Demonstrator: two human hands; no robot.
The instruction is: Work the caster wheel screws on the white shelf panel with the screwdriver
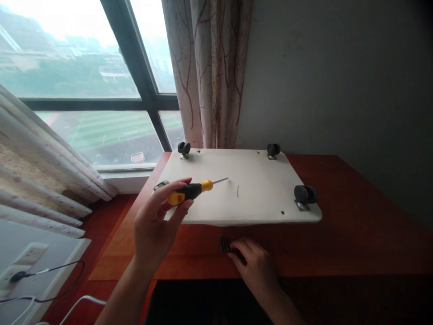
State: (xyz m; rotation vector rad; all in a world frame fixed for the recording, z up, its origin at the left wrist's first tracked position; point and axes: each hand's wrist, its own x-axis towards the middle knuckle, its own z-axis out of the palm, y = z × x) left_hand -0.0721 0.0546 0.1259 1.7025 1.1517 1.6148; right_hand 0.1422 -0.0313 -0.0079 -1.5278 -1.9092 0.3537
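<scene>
My left hand (155,221) is closed around a black and yellow screwdriver (192,190). Its shaft points right, above a white board (219,169) on the table. Low in front of the board, my right hand (253,259) has its fingers pinched together at the edge of a small cluster of dark screws (223,243). What sits between those fingertips is hidden. Black casters stand up at the board's corners: far left (184,149), far right (273,150) and near right (305,195). The near-left caster (160,185) is partly behind my left hand.
The board lies on a reddish-brown wooden table (355,225), whose front edge runs close to me. Small dark holes show in the board. Curtains (213,72) and a window (84,49) are behind and left. A wall socket with cables (32,255) is at lower left.
</scene>
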